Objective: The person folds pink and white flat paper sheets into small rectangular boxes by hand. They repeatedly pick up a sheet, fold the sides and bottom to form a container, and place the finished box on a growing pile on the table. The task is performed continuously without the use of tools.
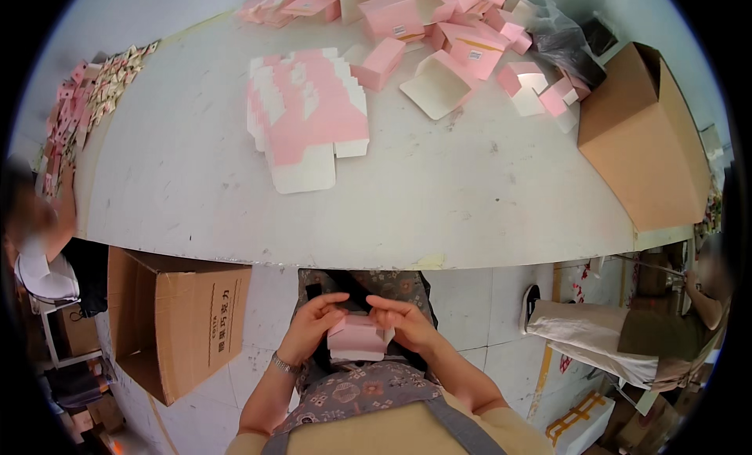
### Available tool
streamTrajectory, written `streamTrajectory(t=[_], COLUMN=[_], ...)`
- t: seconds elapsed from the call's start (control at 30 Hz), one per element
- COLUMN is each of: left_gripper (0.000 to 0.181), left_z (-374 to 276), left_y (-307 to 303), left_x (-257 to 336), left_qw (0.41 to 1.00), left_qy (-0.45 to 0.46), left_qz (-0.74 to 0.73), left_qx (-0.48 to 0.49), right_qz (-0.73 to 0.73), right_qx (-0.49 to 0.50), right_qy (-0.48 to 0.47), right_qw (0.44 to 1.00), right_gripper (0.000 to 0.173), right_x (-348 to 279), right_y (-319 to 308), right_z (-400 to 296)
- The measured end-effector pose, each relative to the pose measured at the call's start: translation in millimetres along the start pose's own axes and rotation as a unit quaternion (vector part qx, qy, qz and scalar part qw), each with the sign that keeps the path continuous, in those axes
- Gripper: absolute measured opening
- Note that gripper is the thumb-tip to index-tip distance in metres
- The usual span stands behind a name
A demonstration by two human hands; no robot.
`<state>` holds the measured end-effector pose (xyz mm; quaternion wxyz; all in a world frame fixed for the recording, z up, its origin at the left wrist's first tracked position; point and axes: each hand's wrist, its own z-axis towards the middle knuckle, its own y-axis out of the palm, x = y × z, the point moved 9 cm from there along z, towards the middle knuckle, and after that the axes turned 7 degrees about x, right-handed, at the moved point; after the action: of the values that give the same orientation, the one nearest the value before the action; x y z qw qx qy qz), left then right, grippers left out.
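Note:
Just above my lap, a small pink and white paperboard box (358,341) is held between both hands. My left hand (314,325) grips its left end, with thumb and index finger stretched over the top. My right hand (405,323) pinches the right end, where white flaps stick out. The box's underside is hidden from me. Beyond the table edge, a fanned stack of flat pink and white box blanks (317,120) lies on the white table (435,208). A patterned apron (364,390) covers my front.
Folded pink boxes (393,20) are heaped at the table's back, beside a grey plastic bag (558,37). A large cardboard carton (646,143) stands at right. On the floor at left sits an open carton (200,320). One person (44,226) works at left; another (634,331) is at right.

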<state>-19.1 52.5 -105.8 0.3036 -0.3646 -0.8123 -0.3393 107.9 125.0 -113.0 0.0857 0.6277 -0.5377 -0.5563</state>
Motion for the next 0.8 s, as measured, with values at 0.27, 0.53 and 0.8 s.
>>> streamTrajectory(t=[0.27,0.53,0.8], left_gripper=[0.005,0.015,0.036], left_z=[-23,-38,-35], left_y=[15,17,48], left_x=[33,35,47], left_qw=[0.924,0.923,0.801], left_qy=[0.203,0.222,0.364], left_qz=[0.322,0.295,0.475], left_qx=[-0.037,0.11,-0.022], right_qz=[-0.425,-0.434,-0.437], right_qx=[0.09,0.02,0.105], right_qy=[-0.102,-0.197,-0.305], right_qw=[0.895,0.879,0.84], right_gripper=[0.024,0.032,0.04], right_x=[-11,-23,-42], right_y=[7,36,37], right_z=[10,-22,-21])
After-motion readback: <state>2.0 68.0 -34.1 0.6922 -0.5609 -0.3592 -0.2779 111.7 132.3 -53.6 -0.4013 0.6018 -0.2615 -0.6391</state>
